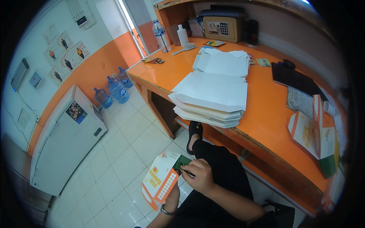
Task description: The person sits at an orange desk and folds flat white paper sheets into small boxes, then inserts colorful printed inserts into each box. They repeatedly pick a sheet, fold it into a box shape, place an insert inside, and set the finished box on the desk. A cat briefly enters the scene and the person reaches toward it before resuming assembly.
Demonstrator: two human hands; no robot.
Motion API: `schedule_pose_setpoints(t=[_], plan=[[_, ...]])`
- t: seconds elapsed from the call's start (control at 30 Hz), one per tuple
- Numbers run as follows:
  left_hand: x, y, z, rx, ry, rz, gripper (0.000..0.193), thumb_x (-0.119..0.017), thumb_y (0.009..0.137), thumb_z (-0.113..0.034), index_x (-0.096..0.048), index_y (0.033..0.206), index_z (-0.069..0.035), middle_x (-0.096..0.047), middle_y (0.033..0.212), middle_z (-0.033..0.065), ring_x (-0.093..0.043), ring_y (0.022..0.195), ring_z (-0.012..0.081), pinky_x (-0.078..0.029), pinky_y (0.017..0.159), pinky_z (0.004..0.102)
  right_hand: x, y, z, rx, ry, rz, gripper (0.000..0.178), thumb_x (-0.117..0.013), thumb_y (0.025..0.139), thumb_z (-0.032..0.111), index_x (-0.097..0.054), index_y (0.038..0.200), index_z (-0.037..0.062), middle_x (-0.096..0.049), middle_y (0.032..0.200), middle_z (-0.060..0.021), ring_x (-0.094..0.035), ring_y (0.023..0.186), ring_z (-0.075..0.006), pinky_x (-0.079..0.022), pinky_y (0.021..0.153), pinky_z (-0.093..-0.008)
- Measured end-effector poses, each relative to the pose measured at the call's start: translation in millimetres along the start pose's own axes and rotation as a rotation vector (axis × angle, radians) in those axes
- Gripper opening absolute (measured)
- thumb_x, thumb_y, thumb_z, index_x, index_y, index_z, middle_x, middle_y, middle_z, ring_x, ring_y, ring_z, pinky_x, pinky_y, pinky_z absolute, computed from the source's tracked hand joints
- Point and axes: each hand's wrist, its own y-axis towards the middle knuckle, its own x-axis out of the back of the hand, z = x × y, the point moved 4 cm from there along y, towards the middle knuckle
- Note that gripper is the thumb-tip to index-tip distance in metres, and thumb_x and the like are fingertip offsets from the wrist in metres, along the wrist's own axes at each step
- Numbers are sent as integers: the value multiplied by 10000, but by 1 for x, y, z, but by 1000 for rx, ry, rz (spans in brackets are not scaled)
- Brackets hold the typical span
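Note:
Over my lap I hold a partly folded paperboard box (161,171), white with orange edges, yellow lettering and a row of white scallops. My left hand (173,197) grips it from beneath; most of its fingers are hidden behind the board. At the far end of the box, my right hand (199,175) has its fingers closed on a dark green end flap (183,161). A stack of flat white box blanks (213,91) lies on the desk just beyond my hands, its near edge over the desk's front.
On the orange desk (262,110) stand more folded boxes (313,133) at right, a black laptop (298,79), a safe (222,28), a white bottle (183,36) and a hairbrush (185,48). A chest freezer (68,140) and several blue water jugs (118,91) stand left.

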Motion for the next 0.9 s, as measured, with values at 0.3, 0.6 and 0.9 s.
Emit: schedule_pose_setpoints(t=[0.3, 0.6, 0.9], plan=[[-23, -22, 0, 164, -390, -36, 336, -496, 997, -125, -507, 1289, 40, -572, 1215, 113, -560, 1096, 163, -473, 918, 290, -6, -7, -9, -233, 279, 5, 98, -726, 740, -9, -674, 822, 4, -579, 669, -67, -562, 554, -156, -429, 509, -277], [-44, -34, 5, 22, -569, 142, 453, -439, 993, -108, -348, 1418, 19, -491, 1328, 140, -496, 1201, 198, -400, 1010, 321, -8, -9, -13, -320, 352, 41, 53, -716, 777, 17, -676, 800, -10, -575, 661, -72, -574, 563, -146, -430, 505, -272], [-27, -15, 21, -127, -169, 38, 244, -490, 979, -82, -574, 1165, 51, -638, 1049, 117, -598, 965, 189, -488, 824, 318, -8, -7, 0, 38, -60, 344, 288, -612, 854, 177, -649, 1081, 4, -612, 868, -107, -571, 770, -259, -447, 738, -383]])
